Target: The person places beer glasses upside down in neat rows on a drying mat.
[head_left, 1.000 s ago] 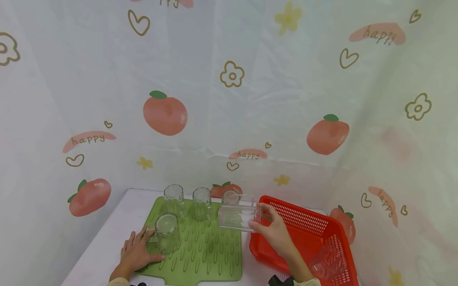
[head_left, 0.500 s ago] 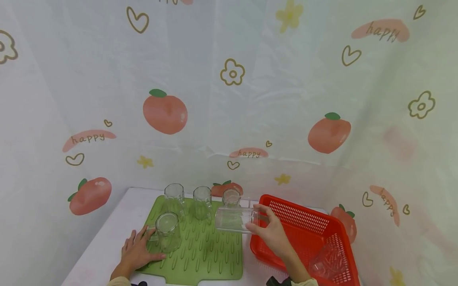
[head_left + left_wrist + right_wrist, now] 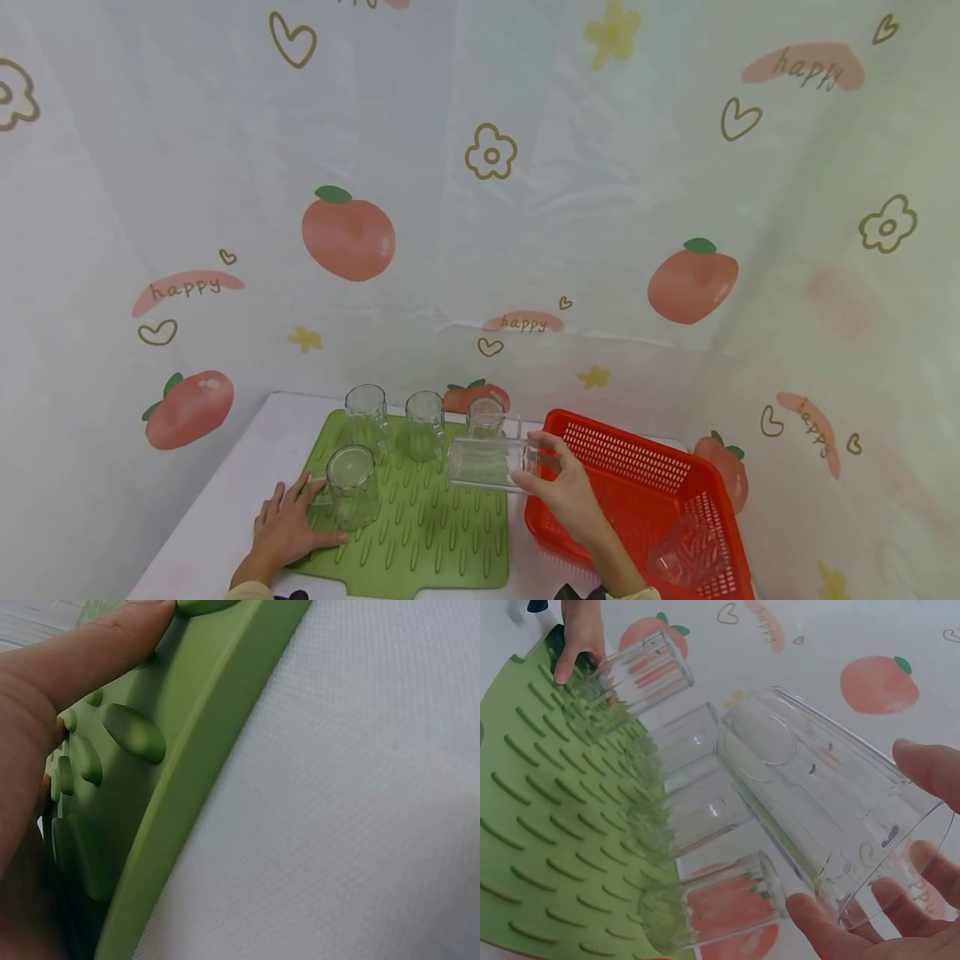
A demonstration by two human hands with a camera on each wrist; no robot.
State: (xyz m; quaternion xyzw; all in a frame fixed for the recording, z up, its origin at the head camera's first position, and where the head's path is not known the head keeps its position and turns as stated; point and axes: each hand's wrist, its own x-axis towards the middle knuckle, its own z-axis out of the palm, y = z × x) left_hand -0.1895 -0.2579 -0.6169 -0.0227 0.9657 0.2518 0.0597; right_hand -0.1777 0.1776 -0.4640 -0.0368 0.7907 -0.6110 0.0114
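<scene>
My right hand (image 3: 566, 492) grips a clear glass mug (image 3: 483, 463) near its rim, holding it on its side above the green studded mat (image 3: 427, 542). Its base points left in the head view and its handle stands up. Fingers and thumb are round the rim end in the right wrist view. Spread out on the mat's left part, my left hand (image 3: 281, 533) lies beside another glass mug (image 3: 352, 492), fingers near its handle; the left wrist view has the thumb (image 3: 112, 645) over the mat's edge. Whether it touches the mug I cannot tell.
Along the mat's back edge stand three more glass mugs, at left (image 3: 365, 417), middle (image 3: 425, 429) and right (image 3: 484, 408). A red plastic basket (image 3: 723, 475) is right of the mat, with clear glassware (image 3: 686, 550) inside. A printed white curtain (image 3: 420, 150) hangs behind.
The right hand has shifted slightly left with the sideways mug. The left hand stays in place on the mat.
</scene>
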